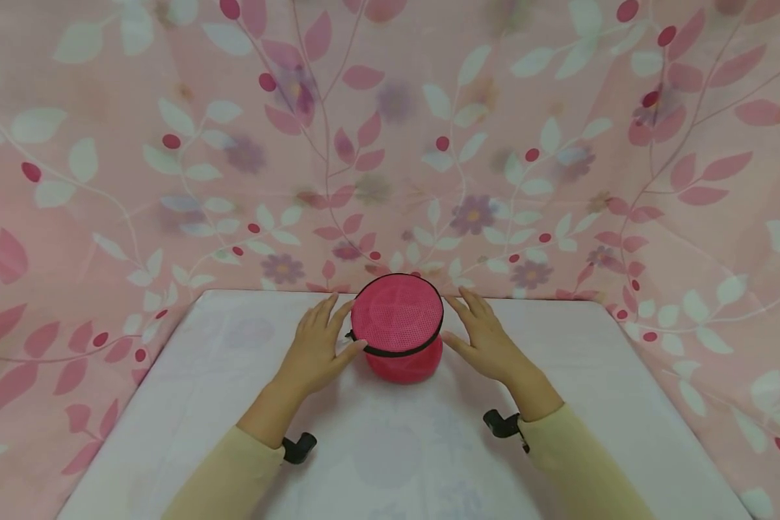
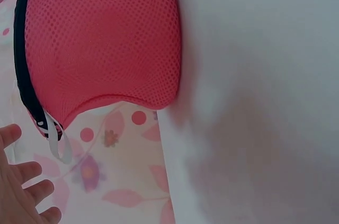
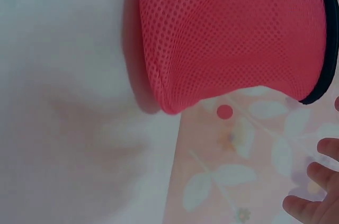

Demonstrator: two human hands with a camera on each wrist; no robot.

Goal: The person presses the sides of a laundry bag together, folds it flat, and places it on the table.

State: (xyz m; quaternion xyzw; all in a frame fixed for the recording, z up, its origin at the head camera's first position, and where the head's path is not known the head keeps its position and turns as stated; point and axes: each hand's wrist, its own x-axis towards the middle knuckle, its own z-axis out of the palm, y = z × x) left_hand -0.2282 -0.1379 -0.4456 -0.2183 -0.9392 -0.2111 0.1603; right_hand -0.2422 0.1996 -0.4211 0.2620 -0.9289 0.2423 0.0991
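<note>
A pink mesh laundry bag (image 1: 396, 314), round on top with a black zippered rim, stands upright on the white table. My left hand (image 1: 321, 345) is at its left side, fingers spread, the thumb overlapping the rim in the head view. On the bag's right side my right hand (image 1: 484, 336) is held with fingers apart, facing the bag and gripping nothing. In the left wrist view, a white loop (image 2: 55, 142) hangs from the zipper end, near the left fingertips (image 2: 32, 170). The right wrist view shows the bag's mesh side (image 3: 233, 33) and the right fingers (image 3: 302, 205) beside the black rim.
The white table (image 1: 390, 448) carries the bag near its back edge. A pink curtain (image 1: 390, 144) printed with leaves and flowers hangs behind and along both sides. Small black devices, a left one (image 1: 299, 449) and a right one (image 1: 500, 424), sit at the wrists.
</note>
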